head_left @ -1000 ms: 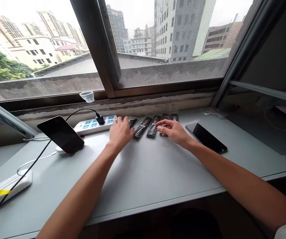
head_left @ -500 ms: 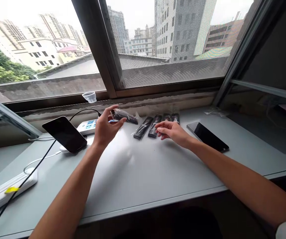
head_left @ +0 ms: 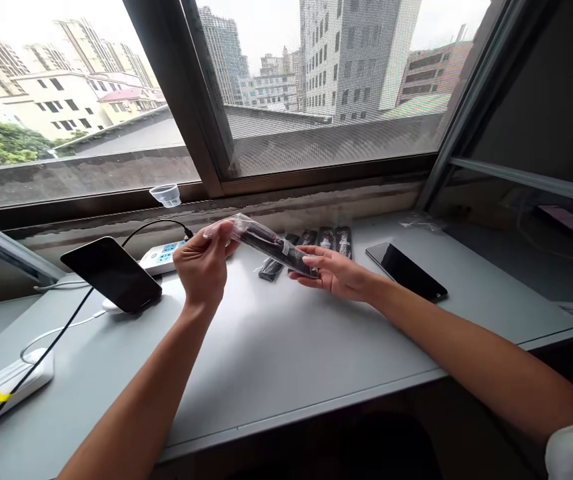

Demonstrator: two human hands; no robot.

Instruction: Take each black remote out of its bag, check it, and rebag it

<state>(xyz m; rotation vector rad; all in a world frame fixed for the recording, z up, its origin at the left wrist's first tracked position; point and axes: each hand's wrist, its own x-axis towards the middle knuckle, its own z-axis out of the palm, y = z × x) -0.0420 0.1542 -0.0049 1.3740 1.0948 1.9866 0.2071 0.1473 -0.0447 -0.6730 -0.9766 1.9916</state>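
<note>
We see both hands sharing one packet (head_left: 270, 243), raised above the desk (head_left: 291, 360) and tilted, its left end higher. Our left hand (head_left: 201, 263) is nearly closed, fingers pinching the clear wrap at that upper end; our right hand (head_left: 334, 273) is partly curled, thumb above and fingers beneath the lower end. Behind lie the other packets (head_left: 327, 239), with the phone (head_left: 411, 272) to their right. We judge the step in hand to be a two-ended hold; any next move calls for a firm right grip, since the loose wrap may slip.
</note>
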